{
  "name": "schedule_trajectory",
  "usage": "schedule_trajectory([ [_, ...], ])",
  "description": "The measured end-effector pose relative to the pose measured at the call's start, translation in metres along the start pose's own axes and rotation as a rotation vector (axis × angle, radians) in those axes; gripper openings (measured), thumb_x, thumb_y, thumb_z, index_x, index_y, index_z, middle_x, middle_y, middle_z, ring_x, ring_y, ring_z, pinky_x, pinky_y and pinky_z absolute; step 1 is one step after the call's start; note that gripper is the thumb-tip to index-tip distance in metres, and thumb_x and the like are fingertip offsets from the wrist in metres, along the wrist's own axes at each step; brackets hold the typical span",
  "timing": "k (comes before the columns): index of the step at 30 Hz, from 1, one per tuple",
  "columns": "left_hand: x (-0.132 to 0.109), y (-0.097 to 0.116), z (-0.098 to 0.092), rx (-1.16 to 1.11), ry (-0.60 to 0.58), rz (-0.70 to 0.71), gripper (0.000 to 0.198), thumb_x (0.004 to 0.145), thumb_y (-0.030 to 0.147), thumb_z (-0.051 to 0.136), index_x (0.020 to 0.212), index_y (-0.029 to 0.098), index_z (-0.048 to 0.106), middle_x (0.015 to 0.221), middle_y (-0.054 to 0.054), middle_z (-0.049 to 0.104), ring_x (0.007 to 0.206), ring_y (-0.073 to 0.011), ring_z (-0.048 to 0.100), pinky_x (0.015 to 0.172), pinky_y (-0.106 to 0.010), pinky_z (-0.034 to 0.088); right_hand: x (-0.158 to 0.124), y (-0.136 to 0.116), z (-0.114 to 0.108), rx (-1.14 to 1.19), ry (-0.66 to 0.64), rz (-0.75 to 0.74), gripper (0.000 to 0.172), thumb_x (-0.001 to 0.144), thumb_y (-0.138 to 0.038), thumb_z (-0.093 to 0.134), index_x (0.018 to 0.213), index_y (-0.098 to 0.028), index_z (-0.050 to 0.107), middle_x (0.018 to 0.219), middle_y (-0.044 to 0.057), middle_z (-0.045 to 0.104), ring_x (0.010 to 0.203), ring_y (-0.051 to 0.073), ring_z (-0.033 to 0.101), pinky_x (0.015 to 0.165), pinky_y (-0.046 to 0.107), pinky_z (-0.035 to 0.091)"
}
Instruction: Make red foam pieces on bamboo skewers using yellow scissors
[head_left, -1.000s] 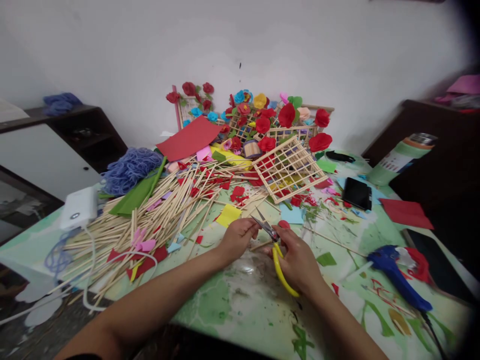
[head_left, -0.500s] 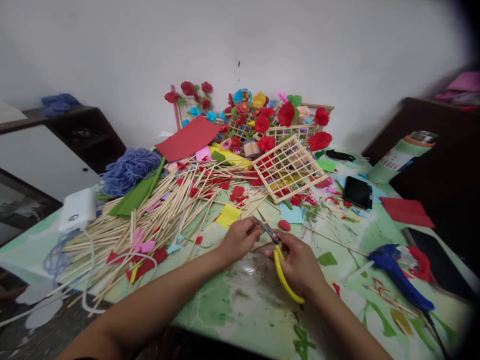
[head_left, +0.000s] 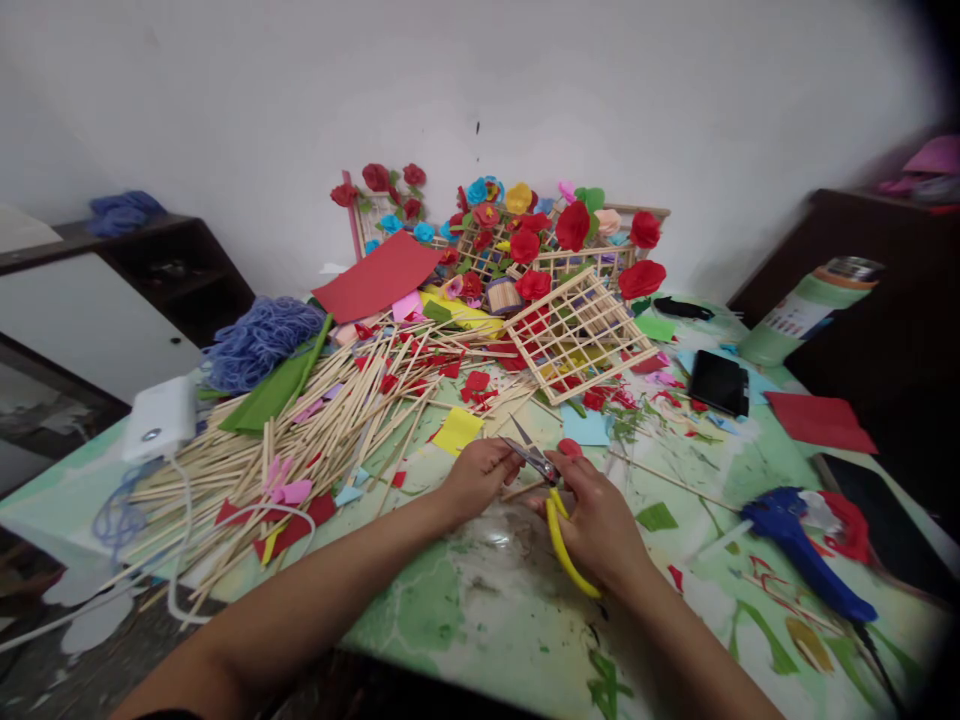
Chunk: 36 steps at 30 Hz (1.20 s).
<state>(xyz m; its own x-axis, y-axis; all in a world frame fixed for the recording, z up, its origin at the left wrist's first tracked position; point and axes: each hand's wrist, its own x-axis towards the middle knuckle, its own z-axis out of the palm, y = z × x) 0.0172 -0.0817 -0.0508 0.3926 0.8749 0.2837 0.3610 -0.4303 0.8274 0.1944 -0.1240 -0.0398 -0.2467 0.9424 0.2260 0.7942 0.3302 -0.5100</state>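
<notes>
Over the near middle of the table, my right hand (head_left: 604, 515) is wrapped round scissors (head_left: 559, 545) with yellow handles. Their metal blades stand apart and point up and left, towards my left hand (head_left: 480, 482). My left hand is closed in a pinch beside the blades; what its fingers hold is too small and hidden to make out. A thin wooden stick (head_left: 523, 490) shows just below the blades, between both hands; I cannot tell which hand holds it. Behind the scissors lie a yellow paper square (head_left: 457, 431), a light blue paper square (head_left: 587, 428) and a red paper piece (head_left: 570, 447).
Loose sticks (head_left: 337, 400) cover the left, beside blue yarn (head_left: 262, 342) and a white device (head_left: 159, 418) with a cable. Stick lattices (head_left: 581, 335) and paper flowers (head_left: 572, 228) stand behind. A blue glue gun (head_left: 814, 560), a phone (head_left: 885, 515) and a bottle (head_left: 806, 312) are right.
The scissor blades have spread apart. My hands have stayed almost in place, and the view has shifted very slightly.
</notes>
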Motion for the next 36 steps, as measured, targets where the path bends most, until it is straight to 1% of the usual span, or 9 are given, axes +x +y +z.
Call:
schedule_trajectory([
  [5, -0.0001, 0.0001, 0.0001, -0.067, -0.029, 0.0, 0.041, 0.086, 0.036, 0.035, 0.053, 0.015, 0.047, 0.05, 0.003, 0.044, 0.048, -0.0077, 0.042, 0.051, -0.02, 0.033, -0.0025, 0.0009, -0.0001, 0.018, -0.015, -0.038, 0.047, 0.072, -0.025, 0.055, 0.117, -0.012, 0.052, 0.1, 0.012, 0.059, 0.094, 0.024, 0.055, 0.083, 0.034, 0.045],
  [9, -0.0026, 0.0022, 0.0005, -0.077, -0.03, -0.026, 0.041, 0.086, 0.036, 0.036, 0.053, 0.014, 0.049, 0.05, 0.002, 0.046, 0.048, -0.0078, 0.043, 0.052, -0.02, 0.034, -0.0034, -0.0007, -0.0014, 0.036, -0.038, -0.015, 0.046, 0.071, -0.025, 0.055, 0.117, -0.015, 0.052, 0.101, 0.012, 0.061, 0.093, 0.024, 0.056, 0.08, 0.034, 0.046],
  [14, -0.0048, 0.0059, 0.0002, -0.121, 0.038, -0.09, 0.028, 0.083, 0.034, 0.044, 0.069, 0.014, 0.057, 0.056, 0.002, 0.054, 0.05, -0.0083, 0.046, 0.053, -0.019, 0.036, -0.0008, -0.0013, -0.0005, 0.029, -0.022, -0.008, 0.045, 0.072, -0.024, 0.054, 0.117, -0.017, 0.052, 0.1, 0.01, 0.06, 0.092, 0.024, 0.056, 0.078, 0.035, 0.046],
  [18, -0.0041, 0.0082, -0.0008, -0.065, 0.087, -0.039, 0.035, 0.084, 0.032, 0.042, 0.056, 0.014, 0.055, 0.055, 0.001, 0.053, 0.055, -0.009, 0.047, 0.058, -0.02, 0.037, 0.0006, -0.0002, 0.0027, -0.003, 0.011, -0.026, 0.048, 0.071, -0.024, 0.055, 0.118, -0.018, 0.051, 0.1, 0.009, 0.059, 0.092, 0.023, 0.056, 0.079, 0.034, 0.045],
  [22, -0.0031, 0.007, -0.0018, -0.064, 0.043, -0.011, 0.039, 0.086, 0.035, 0.038, 0.055, 0.015, 0.052, 0.052, 0.001, 0.05, 0.052, -0.0087, 0.045, 0.057, -0.02, 0.037, -0.0001, -0.0001, 0.0036, -0.026, 0.038, -0.036, 0.05, 0.07, -0.025, 0.056, 0.119, -0.017, 0.05, 0.099, 0.01, 0.058, 0.094, 0.024, 0.054, 0.08, 0.035, 0.045],
  [27, -0.0017, 0.0016, -0.003, -0.125, -0.031, -0.021, 0.039, 0.086, 0.04, 0.036, 0.063, 0.014, 0.054, 0.052, 0.002, 0.047, 0.05, -0.0084, 0.044, 0.054, -0.02, 0.036, -0.0017, 0.0, 0.0025, -0.003, 0.028, -0.052, 0.048, 0.071, -0.024, 0.055, 0.118, -0.017, 0.05, 0.099, 0.011, 0.058, 0.093, 0.024, 0.055, 0.08, 0.035, 0.045],
  [29, -0.0013, 0.0003, -0.0031, -0.132, -0.047, -0.022, 0.042, 0.086, 0.042, 0.036, 0.06, 0.014, 0.052, 0.051, 0.002, 0.046, 0.05, -0.0086, 0.043, 0.054, -0.02, 0.035, -0.003, 0.0001, 0.0023, 0.006, 0.018, -0.055, 0.046, 0.071, -0.023, 0.055, 0.117, -0.016, 0.051, 0.098, 0.011, 0.059, 0.091, 0.024, 0.055, 0.079, 0.034, 0.045],
  [32, -0.0014, 0.0006, -0.0023, -0.125, -0.045, -0.023, 0.046, 0.085, 0.043, 0.036, 0.052, 0.015, 0.047, 0.05, 0.002, 0.044, 0.051, -0.0087, 0.043, 0.055, -0.021, 0.035, -0.0042, -0.0002, 0.002, 0.01, 0.003, -0.038, 0.044, 0.072, -0.023, 0.054, 0.115, -0.016, 0.052, 0.098, 0.01, 0.06, 0.088, 0.023, 0.057, 0.076, 0.032, 0.046],
  [36, -0.0025, 0.0012, -0.0003, -0.196, -0.01, -0.072, 0.041, 0.084, 0.043, 0.038, 0.058, 0.014, 0.051, 0.051, 0.002, 0.044, 0.05, -0.0083, 0.042, 0.054, -0.021, 0.033, -0.0019, -0.0003, 0.0017, 0.008, 0.016, -0.04, 0.045, 0.07, -0.023, 0.054, 0.115, -0.017, 0.052, 0.099, 0.009, 0.059, 0.086, 0.022, 0.056, 0.075, 0.032, 0.046],
])
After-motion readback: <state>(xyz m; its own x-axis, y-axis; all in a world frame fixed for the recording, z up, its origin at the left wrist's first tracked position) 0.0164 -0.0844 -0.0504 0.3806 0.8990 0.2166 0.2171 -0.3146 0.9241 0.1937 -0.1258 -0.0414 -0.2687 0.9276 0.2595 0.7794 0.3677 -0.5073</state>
